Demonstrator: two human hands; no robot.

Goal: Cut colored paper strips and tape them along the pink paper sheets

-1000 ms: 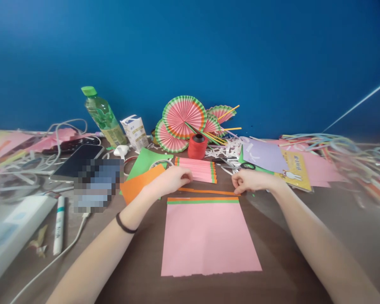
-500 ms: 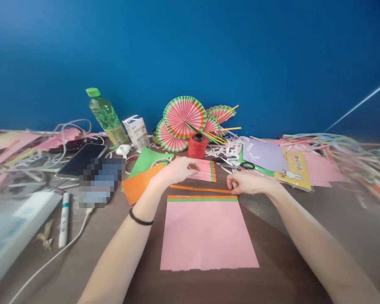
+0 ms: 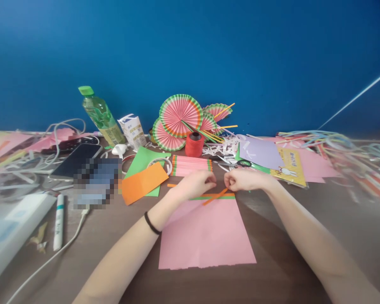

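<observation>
Pink paper [image 3: 205, 236] lies flat before you on the brown table [image 3: 272, 261], its far edge bordered in orange and green and its near edge ragged. Beyond your right hand are a lavender sheet [image 3: 262, 154] and a yellow packet [image 3: 293, 166], the sheet partly covering the packet. Green-capped bottle [image 3: 103, 116] and pleated pink-and-green fans [image 3: 181, 116] are at the back, well apart. Green paper [image 3: 142, 160] lies off to your left, partly under an orange piece [image 3: 145, 183].

Your left hand [image 3: 194, 185] is over the left part of the border, fingers curled in toward the thumb; you cannot tell from this view whether they grip anything. Your right hand [image 3: 245, 179] is just beside the border's right end, thumb and fingertips pinching one end of an orange strip [image 3: 213, 197]. Pleated pink paper [image 3: 191, 165] lies just beyond your left hand, with a red spool [image 3: 194, 145] behind it. That strip slants down toward you across the border; whether its lower end touches the sheet is unclear. One more orange end [image 3: 171, 185] shows left of your left hand.
</observation>
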